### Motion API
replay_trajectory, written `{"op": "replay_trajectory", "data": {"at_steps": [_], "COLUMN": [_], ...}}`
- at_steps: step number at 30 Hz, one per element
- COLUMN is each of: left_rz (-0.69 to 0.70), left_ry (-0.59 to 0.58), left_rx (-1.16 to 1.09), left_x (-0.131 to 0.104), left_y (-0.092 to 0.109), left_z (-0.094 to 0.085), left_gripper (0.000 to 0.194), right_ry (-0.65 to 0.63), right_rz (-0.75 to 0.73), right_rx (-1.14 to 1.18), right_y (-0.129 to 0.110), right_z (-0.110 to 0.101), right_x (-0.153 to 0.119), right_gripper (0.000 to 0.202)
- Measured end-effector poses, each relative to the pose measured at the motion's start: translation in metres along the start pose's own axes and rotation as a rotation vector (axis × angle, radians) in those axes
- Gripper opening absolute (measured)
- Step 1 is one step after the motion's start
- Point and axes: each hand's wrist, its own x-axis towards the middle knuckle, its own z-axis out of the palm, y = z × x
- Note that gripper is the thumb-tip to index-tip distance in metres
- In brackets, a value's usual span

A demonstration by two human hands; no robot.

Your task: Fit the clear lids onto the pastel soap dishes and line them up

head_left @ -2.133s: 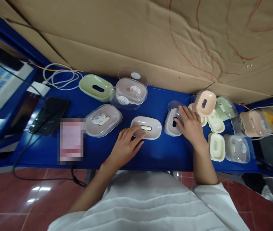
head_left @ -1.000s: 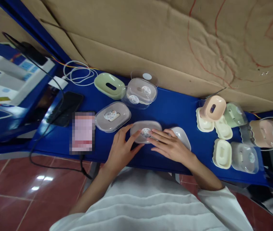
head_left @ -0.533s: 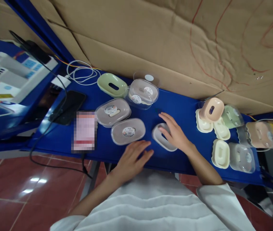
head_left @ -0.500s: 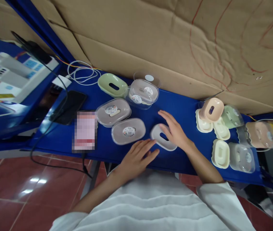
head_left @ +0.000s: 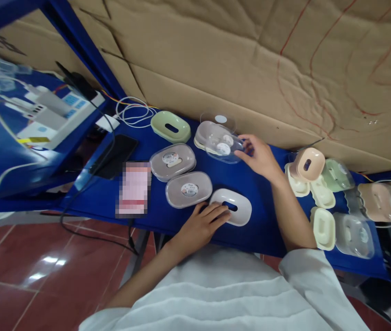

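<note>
A white oval dish with a slot (head_left: 241, 212) lies near the table's front edge. My left hand (head_left: 205, 223) rests its fingertips on the dish's left side. Farther back, my right hand (head_left: 255, 155) has its thumb and fingers around the right end of a clear lid (head_left: 225, 146). That lid partly overlaps a greyish-pink labelled box (head_left: 206, 132). Two more labelled, lidded boxes, one at the left (head_left: 172, 161) and one nearer me (head_left: 188, 189), lie beside the white dish. A green slotted dish (head_left: 171, 127) is at the back.
Several cream trays (head_left: 323, 228) lie at the right with a peach dish (head_left: 309, 164) and clear-lidded boxes. A phone with a blurred screen (head_left: 133, 187), a dark phone (head_left: 112, 156), cables and a power strip (head_left: 64, 117) are at the left. Cardboard (head_left: 216, 55) stands behind.
My right hand has moved from the white dish back to the clear lid and taken hold of it. The lid has shifted right over the box. My left hand now touches the white dish.
</note>
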Motion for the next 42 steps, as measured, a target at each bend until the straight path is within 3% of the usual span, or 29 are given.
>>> {"op": "replay_trajectory", "data": {"at_steps": [3, 6, 9, 12, 16, 19, 22, 26, 31, 35, 38, 42], "left_rz": [-0.006, 0.007, 0.017, 0.014, 0.0, -0.01, -0.014, 0.002, 0.016, 0.029, 0.038, 0.105], "left_ry": [-0.005, -0.024, -0.033, -0.025, -0.013, 0.006, 0.029, 0.039, 0.025, 0.064, 0.103, 0.188], "left_rx": [0.002, 0.024, 0.043, 0.052, 0.066, 0.064, 0.058, 0.046, 0.053, 0.071, 0.077, 0.004], "left_x": [0.002, 0.006, 0.007, 0.006, 0.006, 0.004, 0.002, 0.005, 0.009, 0.007, 0.002, -0.002], "left_y": [-0.001, -0.002, -0.002, -0.001, 0.001, 0.001, 0.0, -0.002, -0.002, -0.002, -0.002, 0.0], "left_z": [0.0, 0.001, 0.001, 0.0, 0.0, 0.003, 0.004, 0.003, 0.002, 0.004, 0.003, -0.003], "left_gripper": [0.047, 0.047, 0.047, 0.046, 0.046, 0.048, 0.048, 0.047, 0.047, 0.042, 0.041, 0.038], "right_ry": [-0.008, 0.0, 0.129, 0.19, 0.007, -0.098, -0.087, 0.08, -0.111, -0.15, -0.152, -0.125], "right_rz": [0.13, 0.283, 0.262, 0.073, -0.196, -0.176, -0.127, -0.115, -0.276, -0.291, -0.285, -0.17], "right_rx": [0.026, -0.021, -0.233, -0.387, -0.362, -0.35, -0.342, -0.429, -0.479, -0.479, -0.436, -0.335], "right_y": [0.033, 0.061, 0.062, 0.031, -0.019, -0.032, -0.029, -0.03, -0.035, -0.025, -0.009, 0.011], "right_z": [-0.025, -0.036, -0.033, -0.015, 0.023, 0.04, 0.033, 0.016, 0.036, 0.041, 0.02, -0.01], "right_x": [-0.037, -0.07, -0.078, -0.059, -0.007, 0.024, 0.029, 0.002, -0.014, -0.021, -0.055, -0.131], "right_gripper": [0.05, 0.053, 0.051, 0.045, 0.05, 0.043, 0.038, 0.044, 0.041, 0.03, 0.025, 0.03]}}
